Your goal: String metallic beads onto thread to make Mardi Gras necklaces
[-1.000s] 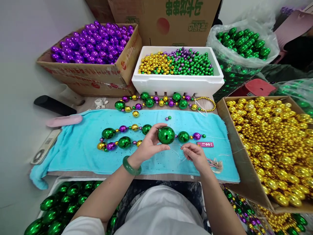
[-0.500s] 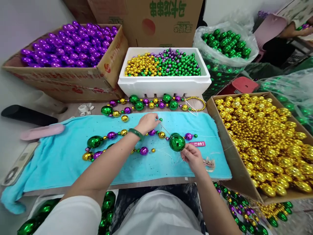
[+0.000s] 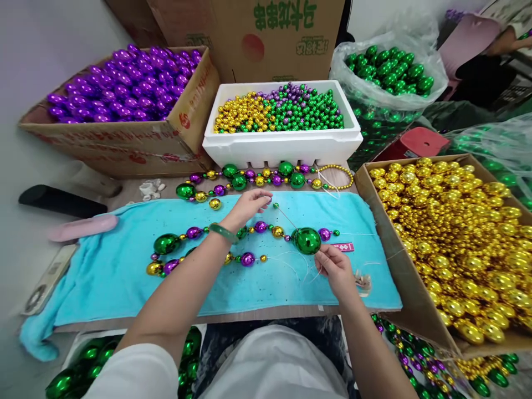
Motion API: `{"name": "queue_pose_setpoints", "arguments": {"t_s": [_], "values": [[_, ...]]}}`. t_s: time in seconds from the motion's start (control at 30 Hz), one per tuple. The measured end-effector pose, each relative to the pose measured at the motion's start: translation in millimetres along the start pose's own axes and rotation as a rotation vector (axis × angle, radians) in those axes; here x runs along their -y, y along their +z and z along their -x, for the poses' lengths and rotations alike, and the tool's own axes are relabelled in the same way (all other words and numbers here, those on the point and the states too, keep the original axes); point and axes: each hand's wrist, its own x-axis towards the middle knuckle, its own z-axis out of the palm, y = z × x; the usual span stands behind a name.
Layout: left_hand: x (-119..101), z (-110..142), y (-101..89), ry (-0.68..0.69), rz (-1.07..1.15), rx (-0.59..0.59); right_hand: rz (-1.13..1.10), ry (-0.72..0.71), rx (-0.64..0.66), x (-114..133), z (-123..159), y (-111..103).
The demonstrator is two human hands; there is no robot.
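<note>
My right hand [image 3: 336, 267] pinches the lower right end of a big shiny green bead [image 3: 308, 240] and holds it above the towel. A thin needle or wire slants up from this bead, with a small green bead [image 3: 276, 205] at its upper end. Just left of that tip is my left hand [image 3: 250, 205], fingers apart and apparently off the needle. Below my left forearm lies a looped string of purple, gold and green beads, one a large green bead [image 3: 167, 244]. Loose white thread trails near my right hand. The blue towel [image 3: 257, 285] lies underneath.
Along the back stand a carton of purple beads [image 3: 195, 105], a white foam box [image 3: 282, 148] of small beads and a bag of green beads [image 3: 386, 72]. A finished-looking bead necklace [image 3: 260, 181] lies behind the towel. At right is a carton of gold beads [image 3: 399, 244].
My left hand has come away from the needle's upper end, its fingers loosening. The big green bead is turned more sideways in my right hand. The whole view has shifted slightly.
</note>
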Motion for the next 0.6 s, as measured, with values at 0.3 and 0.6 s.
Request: {"name": "queue_pose_setpoints", "arguments": {"t_s": [0.3, 0.6], "values": [[-6, 59, -13.0, -0.086, 1.0, 0.121, 0.102, -0.061, 0.015, 8, 5, 13], [-4, 70, -17.3, -0.075, 1.068, 0.036, 0.119, -0.053, 0.046, 8, 7, 22]]}}
